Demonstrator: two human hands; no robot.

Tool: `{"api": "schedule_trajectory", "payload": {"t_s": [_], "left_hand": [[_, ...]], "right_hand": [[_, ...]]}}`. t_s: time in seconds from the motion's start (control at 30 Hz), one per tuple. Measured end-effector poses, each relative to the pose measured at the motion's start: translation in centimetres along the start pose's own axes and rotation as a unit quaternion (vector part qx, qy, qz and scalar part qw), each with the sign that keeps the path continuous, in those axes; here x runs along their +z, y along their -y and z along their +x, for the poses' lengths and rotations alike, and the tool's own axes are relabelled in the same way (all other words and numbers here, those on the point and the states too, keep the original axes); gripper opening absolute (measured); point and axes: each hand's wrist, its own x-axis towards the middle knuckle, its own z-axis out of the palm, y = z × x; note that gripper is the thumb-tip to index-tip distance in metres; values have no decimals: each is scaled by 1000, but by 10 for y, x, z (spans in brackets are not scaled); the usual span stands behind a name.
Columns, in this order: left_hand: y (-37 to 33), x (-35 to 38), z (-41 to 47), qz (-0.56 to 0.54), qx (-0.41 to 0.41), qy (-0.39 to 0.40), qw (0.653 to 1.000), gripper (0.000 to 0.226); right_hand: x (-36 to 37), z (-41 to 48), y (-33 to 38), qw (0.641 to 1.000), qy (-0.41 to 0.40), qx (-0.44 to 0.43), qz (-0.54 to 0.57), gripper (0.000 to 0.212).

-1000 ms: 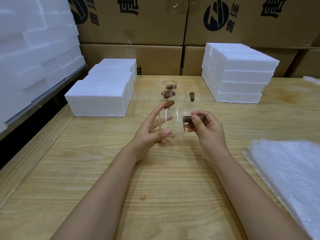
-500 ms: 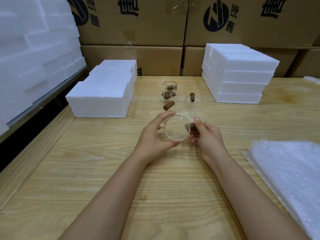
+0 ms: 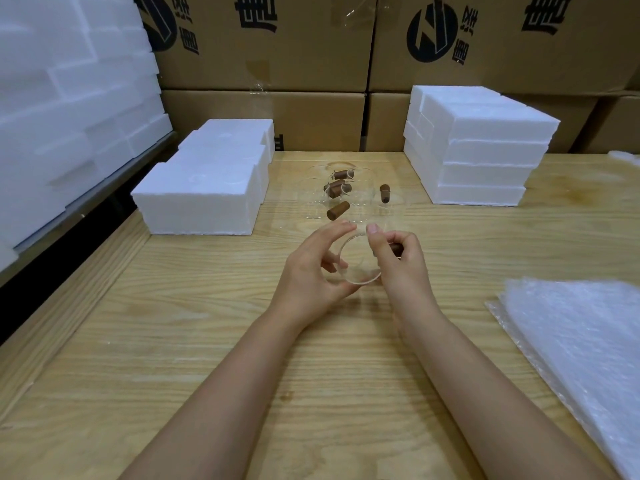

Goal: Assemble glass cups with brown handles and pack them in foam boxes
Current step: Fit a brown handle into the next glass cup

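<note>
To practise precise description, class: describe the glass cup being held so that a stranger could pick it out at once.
On the wooden table, look between the two groups of white foam boxes, where clear cups stand. Nearer the viewer is the glass cup, held by the left hand while the right hand pinches its brown handle. It alone is off the table.

Forearms are angling inward; the left hand [image 3: 308,271] is curling round a glass cup [image 3: 358,265], the right hand [image 3: 400,268] pinching its brown handle [image 3: 397,250].
</note>
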Motion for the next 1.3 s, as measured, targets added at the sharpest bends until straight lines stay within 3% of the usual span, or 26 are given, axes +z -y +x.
{"api": "schedule_trajectory", "payload": {"t_s": [0.1, 0.23, 0.37, 0.63, 0.77, 1.0, 1.3], "left_hand": [[1, 2, 0, 17, 11, 5, 1000, 68], [2, 5, 0, 21, -1, 6, 1000, 70], [2, 4, 0, 17, -20, -5, 1000, 75], [5, -3, 2, -76, -150, -17, 986, 68], [11, -9, 5, -151, -189, 0, 970, 71], [7, -12, 6, -170, -187, 12, 967, 76], [7, -6, 4, -125, -170, 15, 977, 77]], "right_hand": [[0, 0, -2, 1000, 8, 10, -18, 71], [0, 4, -7, 998, 11, 9, -57, 51], [-2, 4, -9, 993, 56, -8, -100, 65], [-10, 3, -9, 972, 125, -74, -187, 71], [-13, 3, -7, 969, 138, -115, -168, 61], [-18, 6, -2, 978, 165, -92, -86, 50], [-13, 9, -7, 989, 93, -70, -89, 11]]}}
